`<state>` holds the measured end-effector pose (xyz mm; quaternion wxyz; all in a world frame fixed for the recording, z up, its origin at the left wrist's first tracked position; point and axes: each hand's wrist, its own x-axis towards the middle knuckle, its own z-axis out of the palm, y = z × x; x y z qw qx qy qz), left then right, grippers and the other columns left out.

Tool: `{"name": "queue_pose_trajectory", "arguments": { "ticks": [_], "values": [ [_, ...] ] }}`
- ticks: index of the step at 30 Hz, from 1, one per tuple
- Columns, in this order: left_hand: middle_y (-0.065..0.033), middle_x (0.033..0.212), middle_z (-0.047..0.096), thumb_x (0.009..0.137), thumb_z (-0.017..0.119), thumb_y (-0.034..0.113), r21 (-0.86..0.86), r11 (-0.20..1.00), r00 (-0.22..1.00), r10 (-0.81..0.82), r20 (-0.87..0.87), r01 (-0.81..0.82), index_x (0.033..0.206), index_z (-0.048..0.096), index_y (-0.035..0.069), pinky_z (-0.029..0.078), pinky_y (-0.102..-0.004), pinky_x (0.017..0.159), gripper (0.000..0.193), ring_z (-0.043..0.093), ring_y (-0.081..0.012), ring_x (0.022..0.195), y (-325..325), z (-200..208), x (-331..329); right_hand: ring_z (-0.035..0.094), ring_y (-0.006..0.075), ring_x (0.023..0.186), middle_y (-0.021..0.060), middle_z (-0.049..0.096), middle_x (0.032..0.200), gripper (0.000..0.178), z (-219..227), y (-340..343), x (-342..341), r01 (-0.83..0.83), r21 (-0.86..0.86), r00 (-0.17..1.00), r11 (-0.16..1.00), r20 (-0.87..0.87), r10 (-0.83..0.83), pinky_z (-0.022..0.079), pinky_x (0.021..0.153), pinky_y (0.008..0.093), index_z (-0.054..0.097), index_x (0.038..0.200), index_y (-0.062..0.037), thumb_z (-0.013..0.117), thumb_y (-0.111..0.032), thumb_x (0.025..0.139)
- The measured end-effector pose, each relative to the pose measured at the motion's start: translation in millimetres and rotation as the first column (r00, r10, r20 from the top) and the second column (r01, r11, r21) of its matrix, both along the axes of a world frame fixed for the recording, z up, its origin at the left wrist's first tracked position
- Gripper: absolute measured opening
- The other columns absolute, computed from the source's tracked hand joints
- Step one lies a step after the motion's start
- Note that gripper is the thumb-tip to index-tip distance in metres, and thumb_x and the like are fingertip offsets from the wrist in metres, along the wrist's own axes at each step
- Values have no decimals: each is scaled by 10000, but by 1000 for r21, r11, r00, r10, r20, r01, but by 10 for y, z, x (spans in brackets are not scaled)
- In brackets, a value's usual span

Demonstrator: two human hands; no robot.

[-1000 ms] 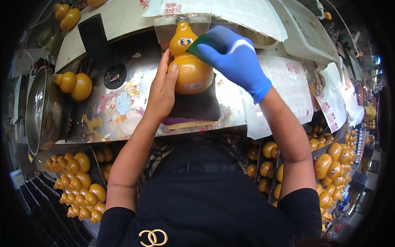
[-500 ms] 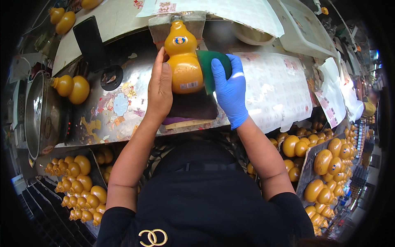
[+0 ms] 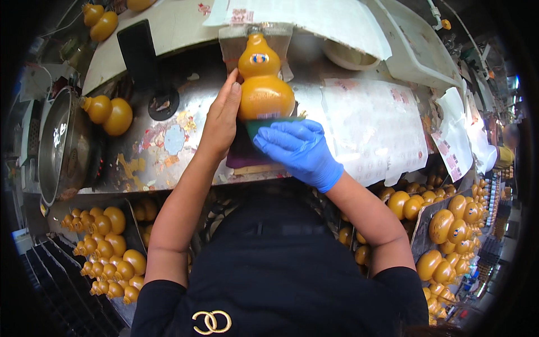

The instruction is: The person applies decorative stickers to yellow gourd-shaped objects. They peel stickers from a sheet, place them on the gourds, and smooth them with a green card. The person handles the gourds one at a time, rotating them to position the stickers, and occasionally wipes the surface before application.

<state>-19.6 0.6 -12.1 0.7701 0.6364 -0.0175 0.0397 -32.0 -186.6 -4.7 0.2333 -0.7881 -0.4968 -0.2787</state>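
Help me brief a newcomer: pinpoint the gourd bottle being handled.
Find the metal workbench. Near its middle, just right of the bare left hand, is an amber gourd bottle. Unlike the other gourds, it has a green pad at its base, in the blue-gloved right hand.

Seen from across the counter point(image 3: 182, 92), a blue-and-white emblem point(image 3: 259, 58) and pale label point(image 3: 268, 115) mark an orange gourd-shaped bottle point(image 3: 266, 95); red print point(image 3: 242, 16) tops a white sheet point(image 3: 314, 22), gold interlocked curves point(image 3: 211, 322) a black shirt point(image 3: 314, 281). Lettering is too small to read.
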Motion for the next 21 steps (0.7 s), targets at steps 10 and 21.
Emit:
{"name": "queue_pose_trajectory", "arguments": {
  "ticks": [10,21],
  "values": [
    [-93,1169,581,985,472,343,-64,980,963,-197,-182,188,1257,486,-11,435,-285,921,447,557,-156,1062,84,153,384,628,132,795,34,662,892,141,382,-262,28,391,458,311,799,-882,353,487,735,247,658,986,-69,598,-171,909],
    [-133,1358,468,886,644,233,544,785,904,-414,105,296,1422,356,58,309,-350,1073,633,426,-230,1274,197,625,-200,604,138,640,97,640,754,211,1070,-47,317,240,35,726,970,-669,-155,494,621,273,652,929,-62,713,-227,813]
  ]
}}
